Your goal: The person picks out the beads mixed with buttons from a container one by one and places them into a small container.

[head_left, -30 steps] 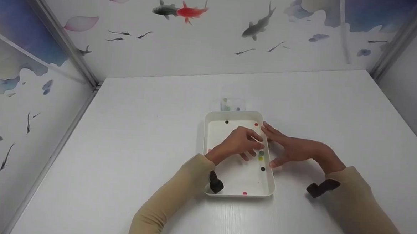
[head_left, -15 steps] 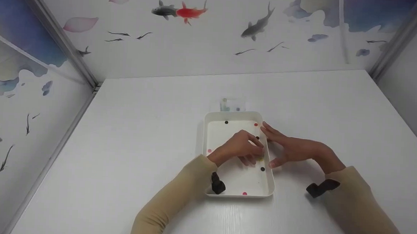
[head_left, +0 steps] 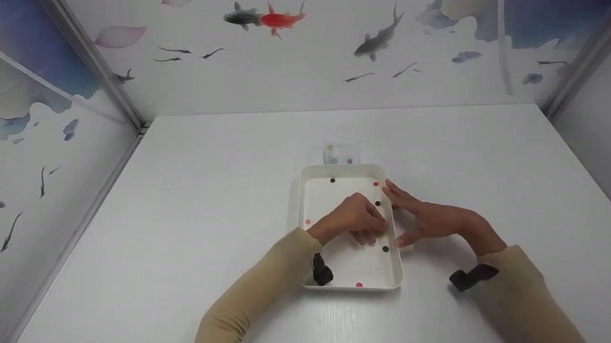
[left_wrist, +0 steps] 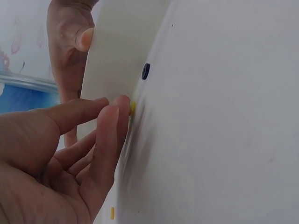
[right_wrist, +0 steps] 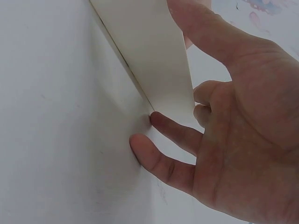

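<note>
My left hand (head_left: 356, 213) reaches into a white tray (head_left: 353, 263), its thumb and fingertips bent in close together at the tray's right wall. A yellow button (left_wrist: 132, 108) shows right at the fingertips in the left wrist view. I cannot tell whether a button is between them. A dark blue button (left_wrist: 145, 71) lies along the same wall, beyond the fingers; another dark button (head_left: 377, 203) lies above the hand in the head view. My right hand (head_left: 433, 220) rests along the outside of that wall, fingers spread and thumb at the rim, as the right wrist view also shows.
Small red buttons lie near the tray's front edge (head_left: 359, 284) and far right corner (head_left: 375, 184). A pink button (head_left: 308, 222) is by the left wall, a dark one (head_left: 333, 180) at the back. Behind the tray stands a clear box (head_left: 342, 154) holding coloured pieces.
My left hand has moved slightly down along the right wall, its fingers drawing together over the grey-green and yellow buttons. A dark button above them has come into view. My right hand stays put.
</note>
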### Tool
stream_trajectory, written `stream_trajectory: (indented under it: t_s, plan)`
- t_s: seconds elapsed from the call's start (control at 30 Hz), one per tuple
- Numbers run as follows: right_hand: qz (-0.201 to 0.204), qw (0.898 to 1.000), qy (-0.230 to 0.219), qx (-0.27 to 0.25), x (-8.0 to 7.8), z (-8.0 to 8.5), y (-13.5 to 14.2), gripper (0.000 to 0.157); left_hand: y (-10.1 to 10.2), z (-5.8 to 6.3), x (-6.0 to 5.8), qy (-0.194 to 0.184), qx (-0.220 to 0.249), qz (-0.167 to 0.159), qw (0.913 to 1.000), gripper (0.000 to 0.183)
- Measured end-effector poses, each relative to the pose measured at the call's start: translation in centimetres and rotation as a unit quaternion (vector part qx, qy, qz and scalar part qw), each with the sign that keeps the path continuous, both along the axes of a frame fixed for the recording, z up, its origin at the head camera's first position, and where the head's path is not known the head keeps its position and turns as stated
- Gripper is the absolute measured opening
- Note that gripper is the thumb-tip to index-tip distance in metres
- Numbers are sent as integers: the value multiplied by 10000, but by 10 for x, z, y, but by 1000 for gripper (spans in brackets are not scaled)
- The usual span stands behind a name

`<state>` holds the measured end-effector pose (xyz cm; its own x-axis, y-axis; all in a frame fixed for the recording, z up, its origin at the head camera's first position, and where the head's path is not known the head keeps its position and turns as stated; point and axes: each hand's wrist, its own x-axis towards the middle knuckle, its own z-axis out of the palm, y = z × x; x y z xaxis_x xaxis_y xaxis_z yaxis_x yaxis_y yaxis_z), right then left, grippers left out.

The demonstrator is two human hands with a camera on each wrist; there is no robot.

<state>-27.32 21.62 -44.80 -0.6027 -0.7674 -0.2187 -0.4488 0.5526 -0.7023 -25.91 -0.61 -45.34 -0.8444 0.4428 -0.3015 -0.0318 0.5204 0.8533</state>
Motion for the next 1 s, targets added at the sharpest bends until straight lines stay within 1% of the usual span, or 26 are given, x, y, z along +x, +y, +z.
stream_trajectory:
  t_s: [0.3,0.53,0.77,1.0]
  plan:
    - [-38,10000,-38,12,-1,-2,0,118,4,-1,1,-25,-205,106,9997,13]
    - [45,9999,114,93,0,1,0,117,3,3,2,20,-329,102,9994,13]
    - [42,9998,132,126,1,0,1,117,0,3,1,-86,-171,135,9997,12]
    - [39,9998,145,142,0,0,1,117,0,2,1,-59,-48,186,9998,12]
